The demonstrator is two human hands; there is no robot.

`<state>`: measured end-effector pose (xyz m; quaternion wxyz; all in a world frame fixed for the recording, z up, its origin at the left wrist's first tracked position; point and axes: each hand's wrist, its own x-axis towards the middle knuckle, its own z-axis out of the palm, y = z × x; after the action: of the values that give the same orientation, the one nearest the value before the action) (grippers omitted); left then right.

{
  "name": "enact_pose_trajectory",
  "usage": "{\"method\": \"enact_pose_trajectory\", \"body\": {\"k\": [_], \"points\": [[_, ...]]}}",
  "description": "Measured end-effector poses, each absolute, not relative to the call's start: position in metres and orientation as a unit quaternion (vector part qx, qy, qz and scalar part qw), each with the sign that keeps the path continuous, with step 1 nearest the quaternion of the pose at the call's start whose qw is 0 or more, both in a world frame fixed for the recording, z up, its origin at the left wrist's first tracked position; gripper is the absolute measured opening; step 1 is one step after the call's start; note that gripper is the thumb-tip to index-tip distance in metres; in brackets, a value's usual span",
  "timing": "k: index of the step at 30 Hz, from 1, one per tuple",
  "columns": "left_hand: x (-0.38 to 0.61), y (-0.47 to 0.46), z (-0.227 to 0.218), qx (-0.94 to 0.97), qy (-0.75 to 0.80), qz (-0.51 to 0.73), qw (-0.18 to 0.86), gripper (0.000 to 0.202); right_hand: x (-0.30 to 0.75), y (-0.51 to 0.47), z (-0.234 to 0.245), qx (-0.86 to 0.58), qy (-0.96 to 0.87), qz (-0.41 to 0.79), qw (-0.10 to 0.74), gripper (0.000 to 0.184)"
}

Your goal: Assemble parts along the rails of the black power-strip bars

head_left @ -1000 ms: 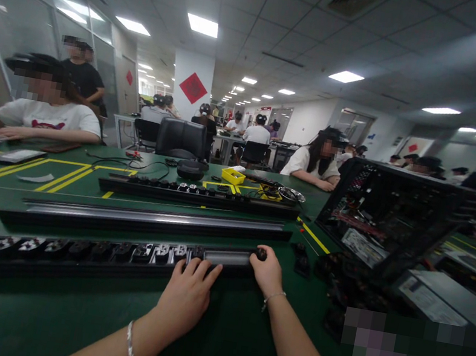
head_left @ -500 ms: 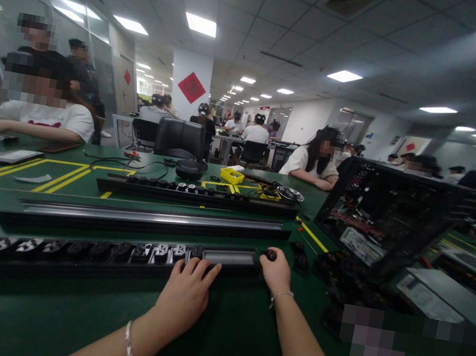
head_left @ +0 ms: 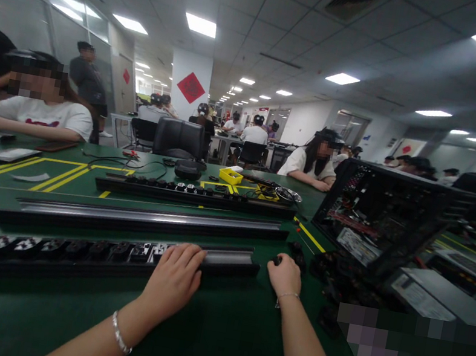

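Observation:
A long black channel (head_left: 229, 268) lies nearest me, slanting across the table. It carries a row of small black and white modules (head_left: 99, 250), and its right end shows a bare grey inside. My left hand (head_left: 175, 274) rests over the last modules of that row, fingers stretched out and covering what is beneath. Beyond the channel's right end, my right hand (head_left: 285, 276) is closed around a small black part (head_left: 277, 261), mostly hidden by the fingers. Behind lies a second channel (head_left: 157, 218) with a shiny inside, and further back a third channel (head_left: 197, 198) holding similar modules.
At the right stand an open computer case (head_left: 389, 220) and a metal power supply box (head_left: 426, 297), with a pile of black parts (head_left: 343, 276) beside my right hand. A yellow tray (head_left: 230, 175) and cables sit at the back. Co-workers sit across the table.
My right hand has moved right, away from the channel's end, with the black part in it. My left hand has shifted slightly left and up over the modules.

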<state>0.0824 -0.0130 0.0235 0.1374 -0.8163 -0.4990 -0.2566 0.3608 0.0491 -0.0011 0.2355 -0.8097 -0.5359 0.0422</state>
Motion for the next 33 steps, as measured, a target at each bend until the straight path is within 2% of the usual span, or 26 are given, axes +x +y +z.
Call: {"method": "enact_pose_trajectory", "body": {"k": [6, 14, 18, 20, 22, 26, 28, 33], "points": [[0.053, -0.002, 0.021, -0.783, -0.538, -0.251, 0.185, 0.037, 0.364, 0.045, 0.000, -0.823, -0.507, 0.012, 0.257, 0.042], [0.037, 0.003, 0.014, -0.806, -0.520, -0.225, 0.172, 0.043, 0.366, 0.039, 0.004, -0.845, -0.482, -0.039, 0.229, 0.035], [0.037, 0.003, 0.014, -0.804, -0.524, -0.225, 0.171, 0.046, 0.358, 0.038, 0.010, -0.819, -0.486, -0.127, 0.277, 0.034], [0.040, 0.004, 0.014, -0.801, -0.529, -0.225, 0.167, 0.046, 0.339, 0.038, 0.015, -0.757, -0.548, -0.163, 0.318, 0.035], [0.043, 0.004, 0.015, -0.797, -0.536, -0.226, 0.165, 0.047, 0.309, 0.036, 0.019, -0.668, -0.641, -0.148, 0.348, 0.035], [0.047, 0.005, 0.014, -0.790, -0.543, -0.228, 0.172, 0.047, 0.237, 0.029, 0.019, -0.548, -0.754, -0.044, 0.359, 0.036], [0.047, 0.004, 0.014, -0.791, -0.541, -0.228, 0.174, 0.048, 0.211, 0.025, 0.019, -0.543, -0.766, 0.000, 0.345, 0.038], [0.049, 0.004, 0.013, -0.790, -0.541, -0.228, 0.175, 0.050, 0.190, 0.022, 0.023, -0.607, -0.733, 0.031, 0.306, 0.025]]}}
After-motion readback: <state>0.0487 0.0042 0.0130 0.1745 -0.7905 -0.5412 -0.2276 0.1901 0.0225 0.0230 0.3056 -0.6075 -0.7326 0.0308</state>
